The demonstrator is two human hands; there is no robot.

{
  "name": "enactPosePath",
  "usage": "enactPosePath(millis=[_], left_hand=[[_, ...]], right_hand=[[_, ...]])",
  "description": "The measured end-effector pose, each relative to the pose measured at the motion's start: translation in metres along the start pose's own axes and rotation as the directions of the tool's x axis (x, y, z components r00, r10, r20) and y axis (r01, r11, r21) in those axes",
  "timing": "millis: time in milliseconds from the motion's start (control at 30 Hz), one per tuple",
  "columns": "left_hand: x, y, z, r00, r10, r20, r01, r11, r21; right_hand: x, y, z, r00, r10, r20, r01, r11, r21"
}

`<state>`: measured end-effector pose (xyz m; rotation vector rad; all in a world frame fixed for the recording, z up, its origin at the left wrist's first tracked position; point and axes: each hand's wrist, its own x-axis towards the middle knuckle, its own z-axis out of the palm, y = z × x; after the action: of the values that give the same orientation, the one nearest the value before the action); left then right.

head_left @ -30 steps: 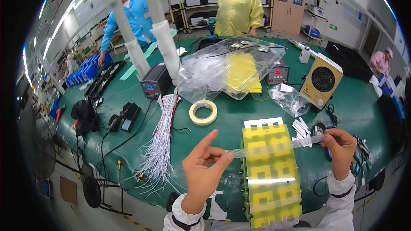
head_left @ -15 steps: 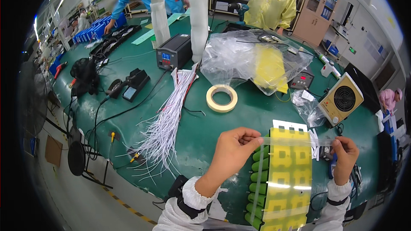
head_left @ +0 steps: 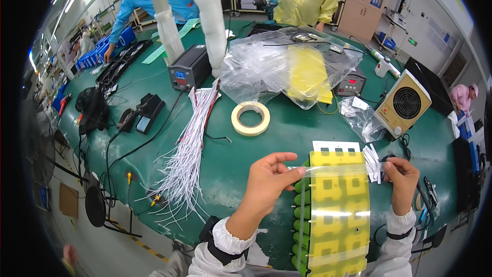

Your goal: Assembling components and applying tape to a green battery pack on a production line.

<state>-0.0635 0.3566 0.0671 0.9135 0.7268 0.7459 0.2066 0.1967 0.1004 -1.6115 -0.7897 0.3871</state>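
Observation:
A battery pack of green cylindrical cells [head_left: 302, 225] lies before me, its top under a yellow sheet [head_left: 335, 200] with square cut-outs. A white slotted strip [head_left: 335, 146] sticks out at its far end. Clear tape [head_left: 338, 171] runs crosswise over the sheet near that end. My left hand [head_left: 261, 187] pinches the tape's left end between thumb and curled fingers, beside the cells. On the opposite side, my right hand [head_left: 402, 182] pinches the other end. Whether the tape's middle touches the sheet I cannot tell. Another clear band [head_left: 338, 256] crosses the pack's near part.
A masking tape roll [head_left: 250, 119] and a bundle of white wires [head_left: 189, 159] lie left of the pack. Beyond are a soldering station [head_left: 189, 66], plastic bags [head_left: 256, 66] and a fan unit [head_left: 405, 103]. Two people stand across the green table [head_left: 220, 215].
The whole view has shifted, so the table's things sit further left. Both hands keep hold of the tape, and its left end now pokes out past my left thumb.

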Motion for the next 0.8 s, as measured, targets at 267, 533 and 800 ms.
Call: enactPosePath(millis=[267,533,800], left_hand=[[-0.004,0.001,0.014,0.996,0.071,-0.057,-0.068,0.996,0.051],[-0.008,0.013,0.019,0.995,0.041,-0.088,-0.030,0.991,0.127],[-0.006,0.022,0.024,0.991,0.044,-0.129,-0.012,0.971,0.237]], right_hand=[[0.001,0.003,-0.005,0.999,0.049,0.004,-0.049,0.998,0.040],[0.005,0.010,-0.006,0.989,0.113,0.100,-0.125,0.985,0.117],[0.002,0.010,-0.007,0.972,0.178,0.156,-0.208,0.957,0.203]])
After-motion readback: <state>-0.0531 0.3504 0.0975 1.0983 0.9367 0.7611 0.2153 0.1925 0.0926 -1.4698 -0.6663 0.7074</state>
